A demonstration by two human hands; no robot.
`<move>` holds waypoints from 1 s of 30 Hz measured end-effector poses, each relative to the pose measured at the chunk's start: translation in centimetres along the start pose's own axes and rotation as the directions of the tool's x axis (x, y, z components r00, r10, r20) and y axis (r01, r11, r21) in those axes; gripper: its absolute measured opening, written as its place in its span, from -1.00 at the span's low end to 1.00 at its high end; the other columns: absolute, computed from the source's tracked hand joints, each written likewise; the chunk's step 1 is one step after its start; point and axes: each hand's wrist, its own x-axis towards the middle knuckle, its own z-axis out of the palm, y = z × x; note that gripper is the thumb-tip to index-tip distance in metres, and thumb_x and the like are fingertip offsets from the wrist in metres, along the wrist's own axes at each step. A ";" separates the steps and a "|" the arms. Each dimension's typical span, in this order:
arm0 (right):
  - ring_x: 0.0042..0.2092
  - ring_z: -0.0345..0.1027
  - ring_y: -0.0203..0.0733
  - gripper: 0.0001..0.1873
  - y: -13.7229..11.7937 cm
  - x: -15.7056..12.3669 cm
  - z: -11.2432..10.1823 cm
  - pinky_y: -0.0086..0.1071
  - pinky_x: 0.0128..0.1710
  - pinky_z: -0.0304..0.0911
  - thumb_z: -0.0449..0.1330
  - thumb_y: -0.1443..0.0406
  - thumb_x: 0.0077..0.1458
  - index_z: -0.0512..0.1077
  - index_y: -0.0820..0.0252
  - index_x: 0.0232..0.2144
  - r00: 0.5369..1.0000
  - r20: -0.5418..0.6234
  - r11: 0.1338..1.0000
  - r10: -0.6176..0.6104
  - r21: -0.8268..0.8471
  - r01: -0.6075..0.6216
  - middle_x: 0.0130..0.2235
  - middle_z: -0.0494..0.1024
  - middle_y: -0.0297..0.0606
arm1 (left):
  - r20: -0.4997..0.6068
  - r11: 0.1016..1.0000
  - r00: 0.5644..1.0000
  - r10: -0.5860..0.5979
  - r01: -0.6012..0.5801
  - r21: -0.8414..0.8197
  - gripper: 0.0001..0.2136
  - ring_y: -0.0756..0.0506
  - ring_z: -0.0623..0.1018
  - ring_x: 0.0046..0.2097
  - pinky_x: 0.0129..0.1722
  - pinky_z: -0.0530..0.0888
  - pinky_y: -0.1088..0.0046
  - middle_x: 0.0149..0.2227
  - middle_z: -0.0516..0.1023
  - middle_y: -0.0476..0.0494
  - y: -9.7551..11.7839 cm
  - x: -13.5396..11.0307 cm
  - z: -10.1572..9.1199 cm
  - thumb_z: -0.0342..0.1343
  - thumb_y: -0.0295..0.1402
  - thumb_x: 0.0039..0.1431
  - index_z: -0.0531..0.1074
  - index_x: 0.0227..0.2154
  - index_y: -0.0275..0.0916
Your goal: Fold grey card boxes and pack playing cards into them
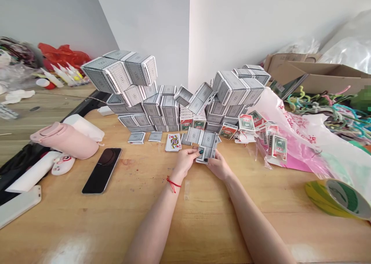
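Between my two hands, just above the table, are several joined playing cards (pixel 207 139) with grey patterned backs. My left hand (pixel 187 160) pinches a card at their near left side. My right hand (pixel 219 166) grips the near right edge, thumb on top. Left of them lies a face-up stack of playing cards (pixel 173 142) with a queen on top. Two small face-down piles, a left card pile (pixel 136 137) and a right card pile (pixel 155 136), lie further left. Behind stand stacked blocks made of cards (pixel 169 107), and a loose folded card piece (pixel 199 98) leans among them.
Card boxes (pixel 246 123) and a plastic bag (pixel 292 129) lie on the right, with a yellow tape roll (pixel 314 194) nearer. On the left are a black phone (pixel 102 171), a pink bottle (pixel 65 139) and a white mouse (pixel 63 164). A cardboard box (pixel 324 77) stands back right.
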 end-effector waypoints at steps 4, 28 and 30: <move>-0.14 0.38 -0.03 -0.65 0.0 0.2 0.1 -0.14 -0.14 0.28 0.24 0.24 -0.14 0.40 0.19 -0.23 0.996 -0.077 0.999 0.034 0.014 -0.033 -0.15 0.50 -0.15 | -0.043 0.982 0.996 0.079 -0.070 0.174 -0.72 0.02 0.36 -0.51 -0.49 0.25 0.52 -0.60 0.44 -0.05 -0.1 -0.1 0.3 0.25 -0.20 -0.31 0.49 -0.57 -0.36; -0.45 0.40 -0.17 -0.72 0.7 0.5 0.4 -0.32 -0.46 0.33 0.36 0.27 -0.35 0.44 0.27 -0.50 0.871 -0.456 0.971 -0.182 -0.225 0.085 -0.45 0.54 -0.25 | 0.121 0.832 0.971 0.208 -0.241 0.500 -0.88 0.01 0.36 -0.50 -0.49 0.24 0.52 -0.60 0.43 -0.04 -0.7 -0.5 0.6 0.14 -0.38 -0.17 0.40 -0.66 -0.32; -0.43 0.41 -0.15 -0.72 0.8 0.4 0.3 -0.31 -0.45 0.34 0.36 0.27 -0.35 0.44 0.26 -0.49 0.868 -0.459 0.970 -0.190 -0.223 0.095 -0.44 0.54 -0.25 | 0.113 0.817 0.969 0.219 -0.246 0.522 -0.88 0.01 0.35 -0.51 -0.50 0.23 0.53 -0.61 0.42 -0.03 -0.6 -0.6 0.9 0.13 -0.38 -0.16 0.39 -0.67 -0.32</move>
